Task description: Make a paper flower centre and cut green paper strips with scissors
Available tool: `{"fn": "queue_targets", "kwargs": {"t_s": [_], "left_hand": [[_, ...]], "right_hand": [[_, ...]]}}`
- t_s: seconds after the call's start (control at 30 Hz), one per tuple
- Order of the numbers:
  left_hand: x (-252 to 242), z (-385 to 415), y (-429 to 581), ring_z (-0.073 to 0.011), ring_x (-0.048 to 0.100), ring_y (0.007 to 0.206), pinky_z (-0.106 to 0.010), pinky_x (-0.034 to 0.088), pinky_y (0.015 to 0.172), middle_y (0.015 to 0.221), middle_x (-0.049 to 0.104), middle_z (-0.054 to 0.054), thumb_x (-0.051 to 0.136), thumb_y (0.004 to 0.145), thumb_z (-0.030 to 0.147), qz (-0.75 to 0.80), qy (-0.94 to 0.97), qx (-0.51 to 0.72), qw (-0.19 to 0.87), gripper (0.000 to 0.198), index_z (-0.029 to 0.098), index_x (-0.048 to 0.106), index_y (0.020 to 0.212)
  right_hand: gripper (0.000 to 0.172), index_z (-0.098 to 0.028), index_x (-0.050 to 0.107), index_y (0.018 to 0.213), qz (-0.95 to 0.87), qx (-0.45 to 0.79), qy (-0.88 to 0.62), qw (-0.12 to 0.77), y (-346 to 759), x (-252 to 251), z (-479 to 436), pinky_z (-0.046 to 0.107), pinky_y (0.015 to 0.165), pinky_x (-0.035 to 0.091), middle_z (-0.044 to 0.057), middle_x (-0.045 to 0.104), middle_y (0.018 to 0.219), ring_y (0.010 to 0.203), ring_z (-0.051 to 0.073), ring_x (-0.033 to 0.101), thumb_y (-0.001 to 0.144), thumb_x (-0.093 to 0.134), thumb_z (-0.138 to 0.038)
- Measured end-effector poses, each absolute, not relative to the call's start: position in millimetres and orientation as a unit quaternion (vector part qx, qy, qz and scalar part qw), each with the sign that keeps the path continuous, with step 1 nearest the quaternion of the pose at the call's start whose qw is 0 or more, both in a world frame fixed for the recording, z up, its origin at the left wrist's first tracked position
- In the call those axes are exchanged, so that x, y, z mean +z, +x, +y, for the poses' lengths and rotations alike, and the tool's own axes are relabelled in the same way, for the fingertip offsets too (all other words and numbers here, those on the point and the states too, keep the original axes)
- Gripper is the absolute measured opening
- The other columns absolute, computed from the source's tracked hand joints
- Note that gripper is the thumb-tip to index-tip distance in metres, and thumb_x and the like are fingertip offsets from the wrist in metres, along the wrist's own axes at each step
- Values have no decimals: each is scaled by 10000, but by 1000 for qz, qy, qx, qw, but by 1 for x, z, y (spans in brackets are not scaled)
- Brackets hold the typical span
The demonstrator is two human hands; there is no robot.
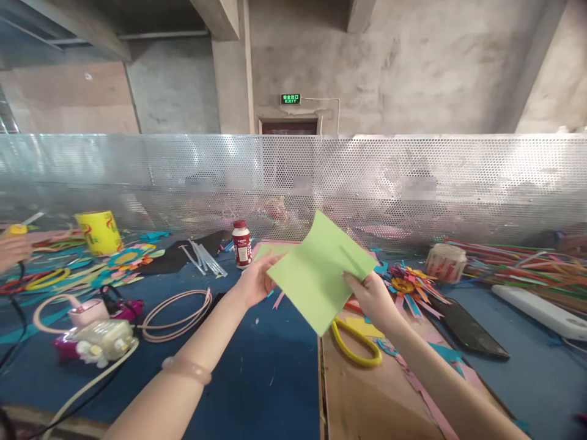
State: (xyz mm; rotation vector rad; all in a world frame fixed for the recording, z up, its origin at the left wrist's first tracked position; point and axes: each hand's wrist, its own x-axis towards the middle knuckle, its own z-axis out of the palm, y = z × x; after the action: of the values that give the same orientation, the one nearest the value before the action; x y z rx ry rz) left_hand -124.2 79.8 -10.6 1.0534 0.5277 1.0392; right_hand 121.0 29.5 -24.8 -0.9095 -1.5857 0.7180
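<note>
Green paper (316, 275): prob. light, flexy, creases easily; hold by edges. R hand (372, 298) pinching it; L hand (255, 283) fingers part-hidden, can't tell grip.

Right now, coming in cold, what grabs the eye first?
The light green sheet up in the middle, with the left hand at its left corner and the right hand pinching its right side. Next, the bright yellow cylinder on the left of the blue table, and the lit green exit sign high on the concrete wall.
</note>
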Motion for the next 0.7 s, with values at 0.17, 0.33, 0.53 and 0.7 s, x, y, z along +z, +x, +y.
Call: {"fn": "queue_targets", "kwargs": {"t_s": [0.17, 0.33, 0.53, 0.7], "left_hand": [[-14, 70, -105, -272, 545, 1095, -371, 481, 823, 1209, 572, -129, 450, 810, 574, 139, 493, 410, 755, 579, 176, 504, 1228], [-22, 58, -87, -292, 412, 1230, -412, 412, 921, 1323, 470, -129, 503, 804, 532, 108, 539, 401, 732, 567, 210, 456, 1268], [-19, 53, -84, -271, 540, 1080, -401, 465, 827, 1250, 527, -116, 612, 782, 364, 200, 543, 432, 692, 572, 261, 373, 1292], [-16, 47, -79, -272, 570, 1030, -385, 500, 760, 1238, 537, -109, 644, 754, 343, 254, 551, 460, 649, 577, 255, 395, 1267]], "right_hand": [[468, -263, 418, 1323, -721, 89, -421, 543, 117, -30, 28, 436, 1020, 339, 55, 500, 1296, 1234, 230, 410, 869, 347, -173], [708, -345, 350, 1357, -801, 11, -371, 470, 119, -40, 27, 443, 1010, 368, 15, 282, 1447, 1287, 233, 338, 753, 324, 25], [799, -379, 297, 1372, -833, -4, -396, 385, 117, -46, 28, 353, 835, 528, 13, 105, 1495, 1230, 268, 417, 698, 371, 42], [794, -401, 277, 1375, -845, -48, -417, 330, 114, -47, 25, 307, 708, 567, 28, 59, 1501, 1109, 270, 534, 712, 378, 23]]}}
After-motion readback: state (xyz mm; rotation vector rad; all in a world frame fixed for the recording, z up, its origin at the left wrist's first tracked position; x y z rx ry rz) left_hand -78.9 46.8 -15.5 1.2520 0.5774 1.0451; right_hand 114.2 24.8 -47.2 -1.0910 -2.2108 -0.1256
